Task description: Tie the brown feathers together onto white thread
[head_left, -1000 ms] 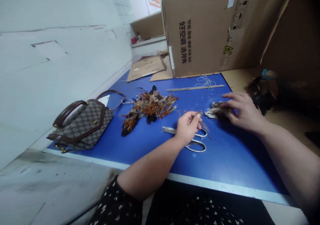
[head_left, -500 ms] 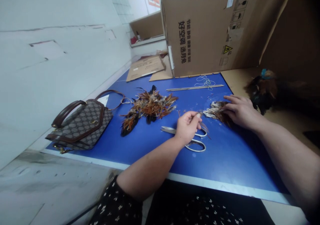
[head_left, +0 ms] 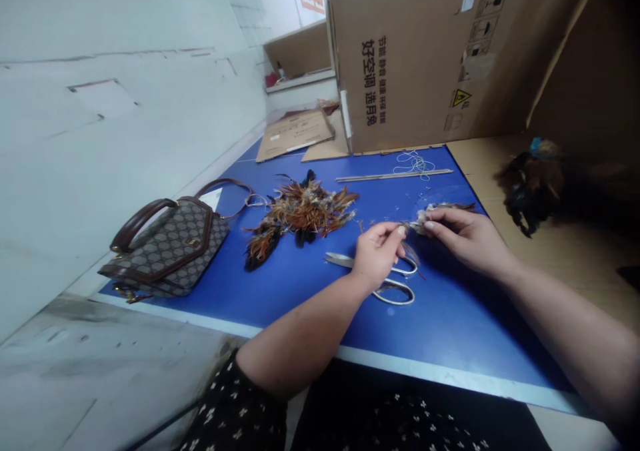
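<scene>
My left hand [head_left: 376, 254] pinches the base of a few thin brown feathers [head_left: 411, 252], whose tips hang over the scissors. Close to its right, my right hand [head_left: 463, 237] has thumb and forefinger closed on the pale, fluffy end of a feather from a small pile [head_left: 453, 206], partly hidden behind the fingers. The open silver scissors [head_left: 393, 301] lie under and beside my left hand. A larger heap of orange, brown and black feathers [head_left: 305, 211] rests on the blue table [head_left: 300, 304] to the left.
A patterned handbag [head_left: 170, 251] stands at the left by the wall. Thin sticks [head_left: 370, 178] and tangled string [head_left: 415, 163] lie toward the back, before a large cardboard box [head_left: 410, 71]. Dark feathers [head_left: 535, 187] sit on cardboard at the right.
My right hand has moved left from lying over the small pile to pinching its pale end beside my left hand. The view has shifted slightly; my left hand keeps its pinch.
</scene>
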`<state>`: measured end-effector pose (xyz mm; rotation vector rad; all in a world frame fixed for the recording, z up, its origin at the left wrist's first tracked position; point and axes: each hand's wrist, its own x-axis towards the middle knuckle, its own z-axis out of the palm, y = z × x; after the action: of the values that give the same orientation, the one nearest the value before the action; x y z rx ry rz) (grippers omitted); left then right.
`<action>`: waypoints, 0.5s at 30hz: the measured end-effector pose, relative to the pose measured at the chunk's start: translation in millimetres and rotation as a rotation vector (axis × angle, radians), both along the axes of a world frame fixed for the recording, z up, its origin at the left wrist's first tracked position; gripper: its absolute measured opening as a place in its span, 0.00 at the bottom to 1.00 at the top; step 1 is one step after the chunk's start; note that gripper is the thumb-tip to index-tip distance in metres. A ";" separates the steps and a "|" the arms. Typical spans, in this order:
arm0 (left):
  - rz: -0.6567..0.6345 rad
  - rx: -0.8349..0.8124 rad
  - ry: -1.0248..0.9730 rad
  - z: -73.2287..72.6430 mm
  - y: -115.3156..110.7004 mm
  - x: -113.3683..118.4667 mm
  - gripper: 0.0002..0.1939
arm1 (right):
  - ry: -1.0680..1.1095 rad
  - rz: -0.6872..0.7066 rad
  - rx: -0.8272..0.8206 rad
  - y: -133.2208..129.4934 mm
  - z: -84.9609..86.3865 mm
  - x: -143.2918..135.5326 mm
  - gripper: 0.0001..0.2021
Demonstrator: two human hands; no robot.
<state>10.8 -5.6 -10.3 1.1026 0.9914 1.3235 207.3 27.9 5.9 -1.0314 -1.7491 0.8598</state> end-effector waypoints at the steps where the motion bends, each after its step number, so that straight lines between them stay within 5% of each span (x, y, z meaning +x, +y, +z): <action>1: -0.008 -0.004 -0.009 -0.9 0.4 0.3 0.20 | 0.032 0.035 -0.044 -2.1 -1.2 -4.0 0.16; 6: -0.045 -0.036 -0.104 -7.4 3.6 3.0 0.24 | 0.122 0.133 -0.198 -10.3 -2.8 -15.4 0.26; 15: -0.079 -0.105 -0.186 -9.1 3.5 3.8 0.23 | 0.105 0.159 -0.210 -13.2 -0.5 -17.9 0.32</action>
<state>14.7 -2.0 -19.3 0.9128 0.8610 1.2706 189.4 14.7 5.4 -0.9712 -1.6946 1.1977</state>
